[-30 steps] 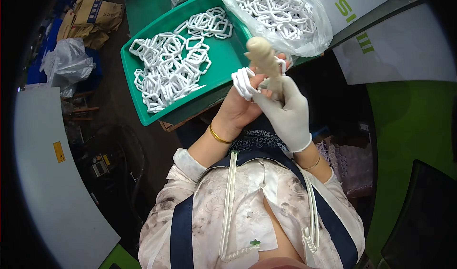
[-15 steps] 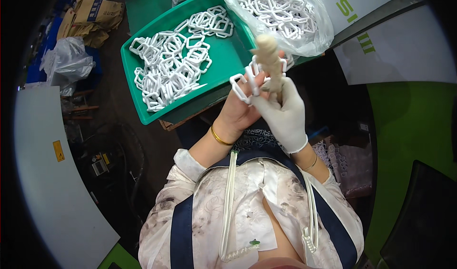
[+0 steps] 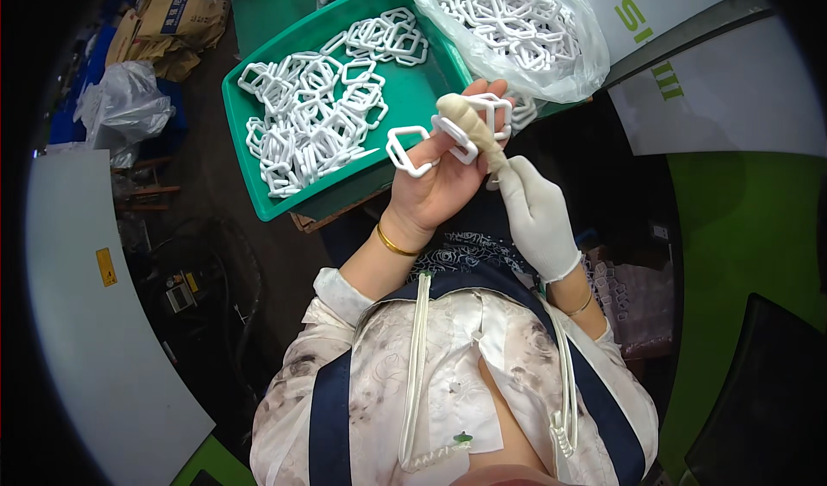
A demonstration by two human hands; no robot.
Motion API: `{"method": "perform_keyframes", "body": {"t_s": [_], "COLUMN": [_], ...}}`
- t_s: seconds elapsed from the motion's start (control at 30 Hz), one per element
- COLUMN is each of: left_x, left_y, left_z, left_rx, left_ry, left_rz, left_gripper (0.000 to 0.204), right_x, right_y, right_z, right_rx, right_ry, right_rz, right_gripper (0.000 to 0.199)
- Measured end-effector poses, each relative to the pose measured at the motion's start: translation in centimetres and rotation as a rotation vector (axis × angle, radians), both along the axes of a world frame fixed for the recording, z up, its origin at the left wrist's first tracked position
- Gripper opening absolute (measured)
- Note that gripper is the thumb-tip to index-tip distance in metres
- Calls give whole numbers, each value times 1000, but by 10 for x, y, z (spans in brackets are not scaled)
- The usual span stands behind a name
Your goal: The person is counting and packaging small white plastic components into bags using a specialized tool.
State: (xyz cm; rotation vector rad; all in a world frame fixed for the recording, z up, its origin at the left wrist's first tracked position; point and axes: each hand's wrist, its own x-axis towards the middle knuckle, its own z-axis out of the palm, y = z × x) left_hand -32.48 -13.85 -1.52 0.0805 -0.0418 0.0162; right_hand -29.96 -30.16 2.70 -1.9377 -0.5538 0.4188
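Note:
My left hand is bare, palm up, with its fingers stretched beneath several white plastic chain links. One link hangs at the thumb side; another lies across the fingers. In a white glove, my right hand pinches the narrow end of a cream-coloured, wrapped club-like tool. Its thick rounded head points up and left over the left palm and the middle link. Whether the tool's shaft touches that link I cannot tell. Beyond both hands stands a green tray with a heap of white links.
A clear plastic bag full of white links leans at the tray's right side. Brown paper sacks and a crumpled clear bag are at far left. More links lie low on the right. A pale panel curves along the left.
The tool has swung from nearly upright to tilting left, its head lower over my left palm. My right hand has drawn slightly right and down; my left fingers have straightened, showing more of the links.

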Motion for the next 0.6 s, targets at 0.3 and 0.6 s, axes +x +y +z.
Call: {"method": "perform_keyframes", "body": {"t_s": [0.3, 0.6], "left_x": [2, 42], "left_y": [6, 74], "left_z": [4, 78], "left_rx": [56, 706], "left_ry": [-30, -203], "left_rz": [11, 497], "left_gripper": [69, 44], "right_x": [4, 37], "right_y": [-3, -42], "right_z": [5, -18], "right_rx": [-50, 102], "right_ry": [-93, -152], "right_rz": [-25, -424], "right_gripper": [24, 27]}}
